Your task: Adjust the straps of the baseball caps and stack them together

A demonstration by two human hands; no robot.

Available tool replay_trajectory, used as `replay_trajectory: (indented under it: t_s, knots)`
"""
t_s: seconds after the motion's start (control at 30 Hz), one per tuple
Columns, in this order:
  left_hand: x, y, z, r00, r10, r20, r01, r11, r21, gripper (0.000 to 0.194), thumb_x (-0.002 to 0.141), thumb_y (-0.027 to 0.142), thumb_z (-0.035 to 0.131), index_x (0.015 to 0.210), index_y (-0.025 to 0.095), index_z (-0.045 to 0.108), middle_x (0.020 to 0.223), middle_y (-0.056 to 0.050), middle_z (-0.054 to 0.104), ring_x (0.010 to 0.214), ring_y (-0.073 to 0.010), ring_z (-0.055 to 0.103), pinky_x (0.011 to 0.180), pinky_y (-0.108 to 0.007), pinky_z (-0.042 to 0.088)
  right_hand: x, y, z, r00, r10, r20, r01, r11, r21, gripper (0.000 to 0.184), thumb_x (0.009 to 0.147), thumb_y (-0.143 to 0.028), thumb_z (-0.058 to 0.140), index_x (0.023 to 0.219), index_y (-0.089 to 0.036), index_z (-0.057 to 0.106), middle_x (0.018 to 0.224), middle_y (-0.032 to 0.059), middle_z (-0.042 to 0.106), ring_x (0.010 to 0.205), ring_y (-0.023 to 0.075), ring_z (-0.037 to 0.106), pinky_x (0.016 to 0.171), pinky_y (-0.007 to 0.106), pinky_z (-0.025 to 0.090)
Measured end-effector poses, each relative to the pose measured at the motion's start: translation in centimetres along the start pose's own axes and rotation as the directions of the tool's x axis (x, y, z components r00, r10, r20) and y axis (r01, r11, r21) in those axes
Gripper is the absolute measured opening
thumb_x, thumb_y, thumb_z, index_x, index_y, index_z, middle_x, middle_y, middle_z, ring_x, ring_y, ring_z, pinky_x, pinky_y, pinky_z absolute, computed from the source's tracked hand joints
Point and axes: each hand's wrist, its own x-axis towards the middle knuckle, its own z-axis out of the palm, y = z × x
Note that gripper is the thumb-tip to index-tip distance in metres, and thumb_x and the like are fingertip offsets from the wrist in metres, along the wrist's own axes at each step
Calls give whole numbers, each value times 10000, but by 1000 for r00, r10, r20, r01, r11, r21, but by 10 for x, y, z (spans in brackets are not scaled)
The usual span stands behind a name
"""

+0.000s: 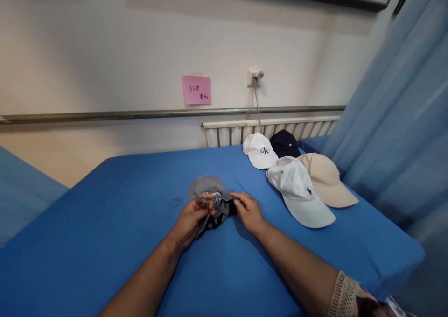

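A grey cap [207,185] lies on the blue-covered table in front of me, its brim pointing away and its dark inside partly showing. At the cap's left side, my left hand [192,216] is closed, with a thin grey strap pinched between its fingers. My right hand [249,212] pinches the right edge of the cap, beside a black part of it. The fingers of both hands hide some of the cap's near side.
To the right sit a white cap [259,150], a dark navy cap [285,143], a pale cap [301,193] and a beige cap [324,179]. Behind the blue table [115,205] are a radiator [224,132] and a metal rail [140,115]. Blue curtains [395,88] hang at the right.
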Motion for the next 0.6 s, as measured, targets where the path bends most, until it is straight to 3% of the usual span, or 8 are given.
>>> replay_trajectory:
  t_s: [0.1,0.2,0.33,0.43,0.6]
  knots:
    - [-1,-2,4,999,-31,25,30,999,18,295,674,134,658,967,161,631,687,34,547,578,-86,516,631,-237,445,-2,-3,2,998,-41,40,41,999,8,331,887,-227,482,1148,-221,685,886,39,646,536,94,525,543,238,461]
    - [-1,-5,6,998,-32,51,24,990,139,224,764,257,638,959,148,637,644,37,523,531,-79,454,584,-232,426,-3,-4,3,996,-58,70,56,998,26,302,873,-231,505,1102,-216,701,931,48,646,543,88,532,544,242,458]
    - [0,-7,7,998,-16,54,-1,956,294,370,872,506,534,878,147,624,544,49,464,498,-99,431,523,-230,394,-3,-3,5,991,101,89,-110,989,102,268,837,-291,583,1063,-200,694,675,-21,587,453,85,491,470,226,412]
    - [0,-7,9,998,-40,48,22,942,335,406,867,555,525,855,157,607,506,63,441,470,-95,409,501,-220,373,-3,-4,5,983,161,85,-175,964,201,345,810,-307,621,1136,-194,634,569,-67,515,427,90,478,447,215,395]
    - [1,-8,9,999,-40,36,25,937,347,404,850,562,546,845,162,605,502,64,455,461,-88,404,493,-209,362,-4,-9,3,990,101,94,-124,950,286,402,802,-283,612,1200,-228,604,715,-26,609,508,92,530,507,223,444]
